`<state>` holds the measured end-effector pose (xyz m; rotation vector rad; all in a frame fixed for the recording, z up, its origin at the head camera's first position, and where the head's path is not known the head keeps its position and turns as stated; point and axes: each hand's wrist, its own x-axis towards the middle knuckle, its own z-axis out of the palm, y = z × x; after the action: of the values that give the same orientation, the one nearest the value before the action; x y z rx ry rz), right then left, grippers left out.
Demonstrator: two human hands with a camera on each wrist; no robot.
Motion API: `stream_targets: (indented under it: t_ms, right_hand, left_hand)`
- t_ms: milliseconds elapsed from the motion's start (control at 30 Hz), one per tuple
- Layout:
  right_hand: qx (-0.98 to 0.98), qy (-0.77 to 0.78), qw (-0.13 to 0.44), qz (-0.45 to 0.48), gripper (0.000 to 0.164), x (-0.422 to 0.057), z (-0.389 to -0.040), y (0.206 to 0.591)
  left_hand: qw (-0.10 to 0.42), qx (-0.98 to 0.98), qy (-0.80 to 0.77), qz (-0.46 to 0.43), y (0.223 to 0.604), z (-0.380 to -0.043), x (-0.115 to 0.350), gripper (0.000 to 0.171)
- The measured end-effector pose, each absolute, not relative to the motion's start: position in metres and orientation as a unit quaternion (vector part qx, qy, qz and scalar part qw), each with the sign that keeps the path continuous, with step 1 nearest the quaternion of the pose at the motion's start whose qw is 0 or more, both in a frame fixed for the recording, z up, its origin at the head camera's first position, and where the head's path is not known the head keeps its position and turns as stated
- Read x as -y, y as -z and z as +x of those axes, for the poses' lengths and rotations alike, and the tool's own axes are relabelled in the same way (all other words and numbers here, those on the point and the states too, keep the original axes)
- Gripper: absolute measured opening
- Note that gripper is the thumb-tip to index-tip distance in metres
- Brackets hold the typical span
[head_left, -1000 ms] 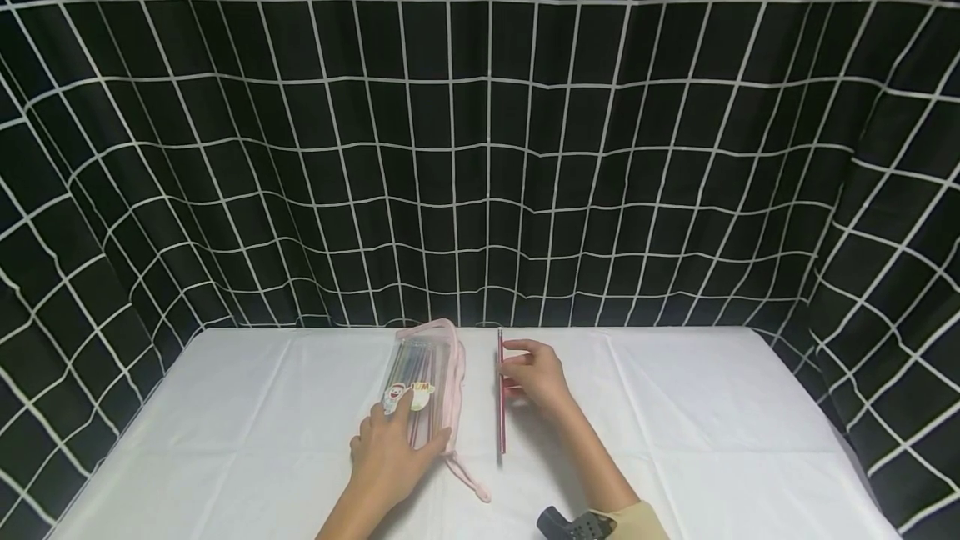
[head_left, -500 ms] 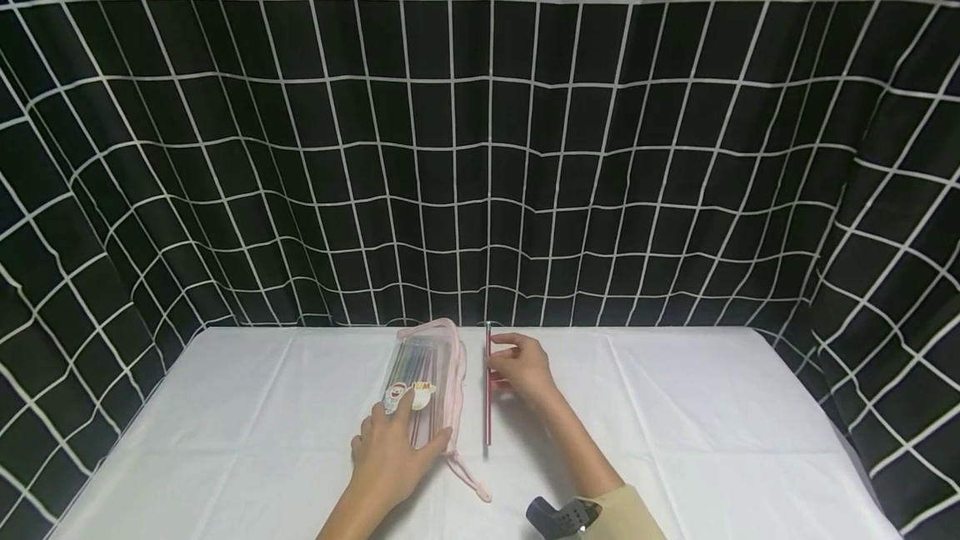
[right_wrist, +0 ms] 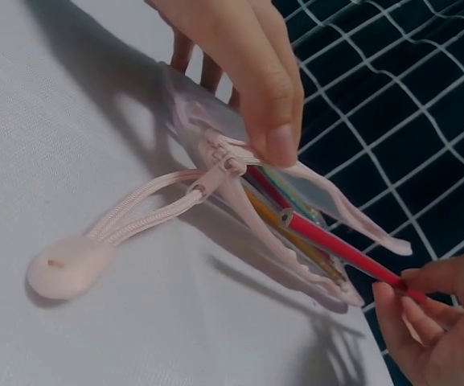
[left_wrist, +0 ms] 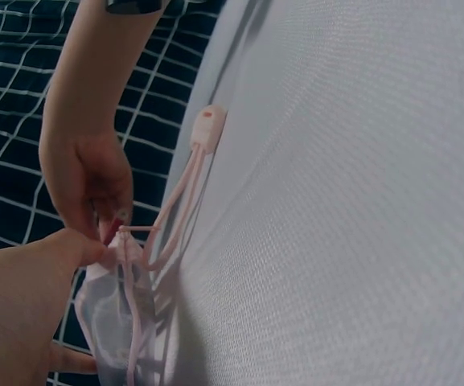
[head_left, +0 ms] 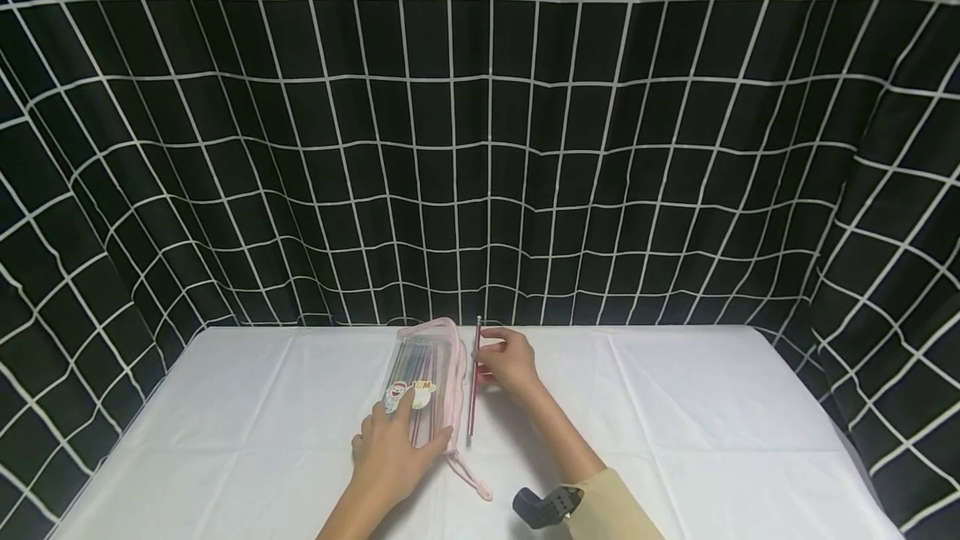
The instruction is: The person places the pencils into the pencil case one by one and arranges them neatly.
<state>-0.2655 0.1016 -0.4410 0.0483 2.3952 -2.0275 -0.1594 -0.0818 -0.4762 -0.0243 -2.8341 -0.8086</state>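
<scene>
A clear pencil case (head_left: pixel 441 357) with pink edging lies on the white cloth, several pencils inside and cartoon stickers on top. My left hand (head_left: pixel 390 457) grips its near part, with the thumb on the zipper side and the fingers across the top. A red pencil (head_left: pixel 472 407) is pinched between the thumb and fingers of my right hand (head_left: pixel 513 365), just right of the case. In the right wrist view the zipper side gapes open, showing a yellow pencil (right_wrist: pixel 296 237) inside, and the red pencil (right_wrist: pixel 340 248) lies along that opening.
From the case's near end a pink cord loop with a tab (right_wrist: pixel 71 267) trails onto the cloth (head_left: pixel 712 423). A black curtain with white grid lines (head_left: pixel 487 148) rises behind the table's far edge and along both sides. A dark device (head_left: pixel 543 508) sits at the right wrist.
My right hand has moved left with the red pencil, bringing it up beside the case's zipper edge, and the pencil now tilts slightly. The left hand and the case have stayed in place.
</scene>
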Motion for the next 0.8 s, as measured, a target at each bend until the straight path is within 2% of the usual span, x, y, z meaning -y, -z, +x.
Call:
stream_targets:
  t_ms: [500, 800]
  right_hand:
    - [-0.754, 0.655, -0.016, 0.042, 0.045, -0.087, -0.272, 0.452]
    - [-0.726, 0.687, 0.002, 0.031, 0.048, -0.082, -0.267, 0.458]
  left_hand:
    - [0.101, 0.958, 0.270, -0.008, 0.474, -0.159, 0.082, 0.082]
    - [0.109, 0.957, 0.270, -0.012, 0.474, -0.159, 0.082, 0.082]
